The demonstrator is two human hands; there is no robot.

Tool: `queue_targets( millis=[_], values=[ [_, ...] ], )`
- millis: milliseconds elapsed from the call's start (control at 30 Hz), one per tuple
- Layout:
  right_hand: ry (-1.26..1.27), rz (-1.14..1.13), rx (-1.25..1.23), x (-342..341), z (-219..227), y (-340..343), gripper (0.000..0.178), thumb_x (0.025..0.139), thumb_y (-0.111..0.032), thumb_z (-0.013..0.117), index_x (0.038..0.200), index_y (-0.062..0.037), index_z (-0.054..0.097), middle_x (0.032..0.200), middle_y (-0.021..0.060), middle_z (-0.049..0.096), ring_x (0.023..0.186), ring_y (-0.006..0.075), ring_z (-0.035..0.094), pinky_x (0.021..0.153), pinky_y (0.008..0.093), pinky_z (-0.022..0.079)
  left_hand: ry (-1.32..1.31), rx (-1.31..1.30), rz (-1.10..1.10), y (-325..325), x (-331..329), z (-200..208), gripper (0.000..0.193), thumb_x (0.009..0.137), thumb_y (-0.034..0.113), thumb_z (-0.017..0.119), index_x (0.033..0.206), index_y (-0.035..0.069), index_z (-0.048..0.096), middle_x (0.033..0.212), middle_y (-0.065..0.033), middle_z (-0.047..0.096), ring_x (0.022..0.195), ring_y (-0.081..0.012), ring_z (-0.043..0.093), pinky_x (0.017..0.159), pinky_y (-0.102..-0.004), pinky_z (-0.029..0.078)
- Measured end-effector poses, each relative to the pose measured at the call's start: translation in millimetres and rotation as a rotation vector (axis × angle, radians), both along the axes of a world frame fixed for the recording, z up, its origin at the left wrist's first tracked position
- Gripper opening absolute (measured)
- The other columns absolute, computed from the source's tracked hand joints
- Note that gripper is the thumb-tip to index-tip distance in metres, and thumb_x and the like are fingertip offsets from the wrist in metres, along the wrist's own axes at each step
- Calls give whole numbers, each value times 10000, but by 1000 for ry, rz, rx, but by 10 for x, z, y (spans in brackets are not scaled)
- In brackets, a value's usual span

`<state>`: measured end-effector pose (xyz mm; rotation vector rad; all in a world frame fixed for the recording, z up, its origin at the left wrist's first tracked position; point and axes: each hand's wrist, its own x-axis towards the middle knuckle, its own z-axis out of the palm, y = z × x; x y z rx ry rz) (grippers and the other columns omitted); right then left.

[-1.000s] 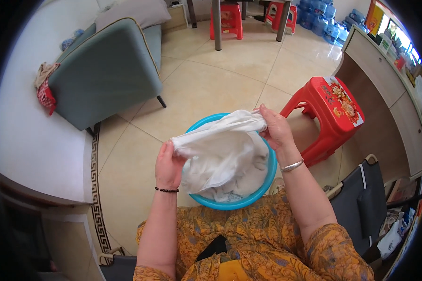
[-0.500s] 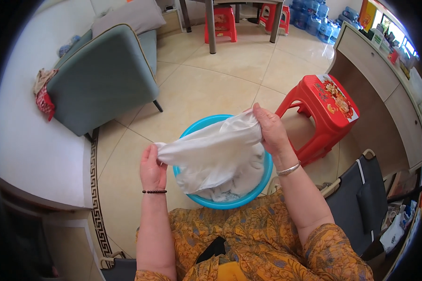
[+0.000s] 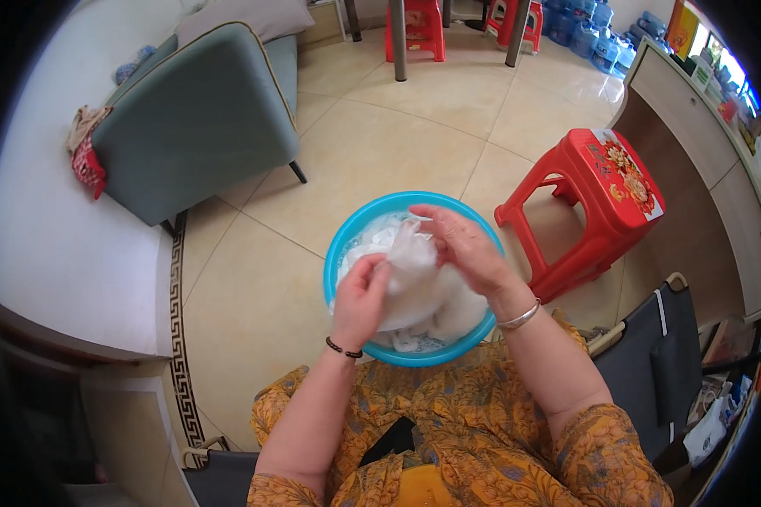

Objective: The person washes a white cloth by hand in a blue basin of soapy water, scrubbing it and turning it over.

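Over a round blue basin (image 3: 336, 253) on the floor, my left hand (image 3: 362, 300) pinches a white cloth (image 3: 410, 258) between thumb and fingers. The cloth is bunched and hangs down into the basin; which garment or linen it is cannot be made out. At its upper right side is my right hand (image 3: 473, 252), its fingers stretched and apart, slightly smeared by motion, close against the fabric. More white cloth lies in sudsy water (image 3: 427, 343) inside the basin, partly hidden by my hands.
A red plastic stool (image 3: 592, 203) stands right of the basin, beside a wooden counter (image 3: 693, 135). Left is a grey-green armchair (image 3: 203, 127). A dark folding chair (image 3: 651, 363) is at my right. Blue water bottles (image 3: 583, 38) and a table leg (image 3: 399, 42) stand farther off.
The white cloth, stretched wide between both hands before, is now bunched over the basin. My left hand has moved right, toward my right hand, whose fingers have spread.
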<state>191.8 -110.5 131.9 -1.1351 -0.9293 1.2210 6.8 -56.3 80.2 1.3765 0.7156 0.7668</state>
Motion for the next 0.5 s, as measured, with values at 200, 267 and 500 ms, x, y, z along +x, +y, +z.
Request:
queue_targets(
  millis=[200,267,500],
  values=[
    [-735,-46,164,5,-103,-37,492,856,-300,614,1234,-10,493,1011,147,620,877,217,595,758,336,478,-485,-440,-34,119,-113,89,247,955,143,413,1189,74,454,1171,-74,548,1086,-196,529,960,-361,410],
    [-871,67,11,-70,17,-69,394,809,-238,657,1136,-35,573,963,170,630,871,276,611,756,375,477,-549,-509,-32,125,-126,116,250,953,156,415,1189,80,451,1171,-72,550,1084,-201,532,964,-366,409],
    [-960,-101,27,-5,-16,-7,141,786,-159,663,855,-36,654,845,116,631,758,261,603,698,349,479,-693,-508,-20,233,-255,140,307,857,9,527,1159,38,475,1169,-98,538,1073,-204,523,970,-356,411]
  ],
)
